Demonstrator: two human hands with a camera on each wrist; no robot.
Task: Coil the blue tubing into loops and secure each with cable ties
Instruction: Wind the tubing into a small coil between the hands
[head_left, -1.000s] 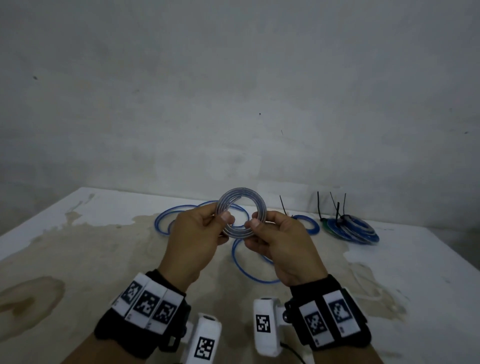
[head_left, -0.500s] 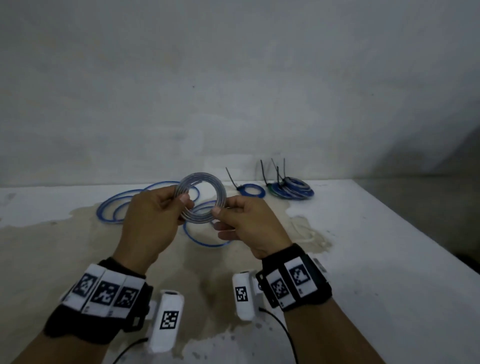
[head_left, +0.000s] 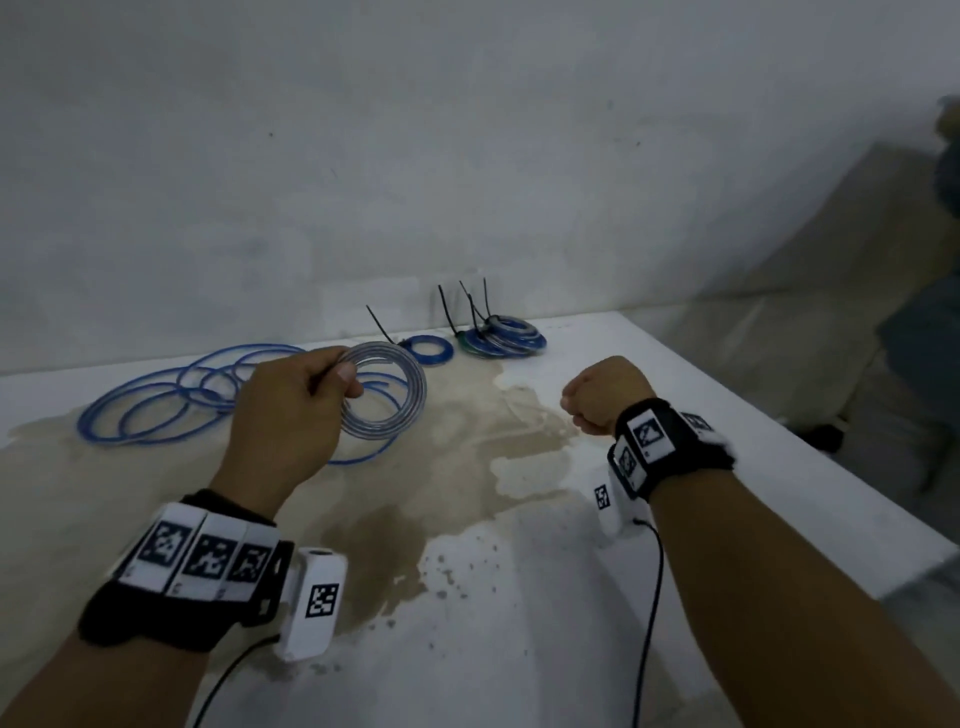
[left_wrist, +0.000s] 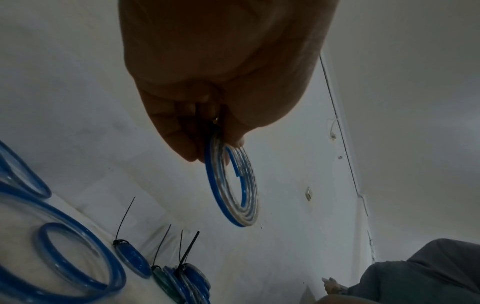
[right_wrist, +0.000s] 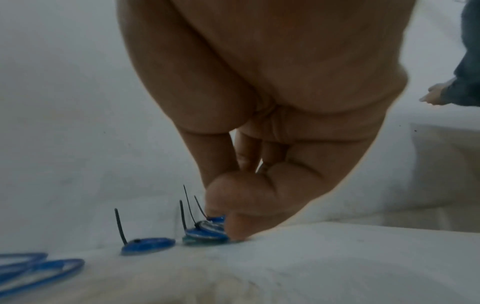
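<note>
Left hand (head_left: 291, 415): raised above the table, thumb and fingers pinching the coil at its left edge; in the left wrist view the fingertips (left_wrist: 182, 144) close round the top of the ring.
Coil (head_left: 387, 397): several turns of clear-and-blue tubing wound into one flat ring, held upright in the air, clear of the table; one cut blue end (left_wrist: 237, 174) shows on its inner side in the left wrist view.
Right hand (head_left: 605, 395): off to the right, well apart from the coil, fingers curled into a loose fist; the right wrist view shows fingers and thumb folded together with nothing seen between them.
Loose tubing (head_left: 171, 405): blue, lying in wide overlapping loops on the table's left, behind and below the left hand.
Small tied coil (head_left: 428, 349): flat on the table near the wall, one black cable tie (head_left: 379, 325) standing up from it.
Stack of tied coils (head_left: 506, 338): just right of the small one, blue and greenish rings piled together, several black tie tails (head_left: 470, 312) sticking upward.
Table (head_left: 675, 415): white, with a wide brownish stain (head_left: 441, 467) across the middle.
Wrist bands (head_left: 202, 558): black, with printed square markers, one on each forearm; white camera housings below them.
Another person (right_wrist: 462, 82): a blue sleeve and a hand at the far right edge.
</note>
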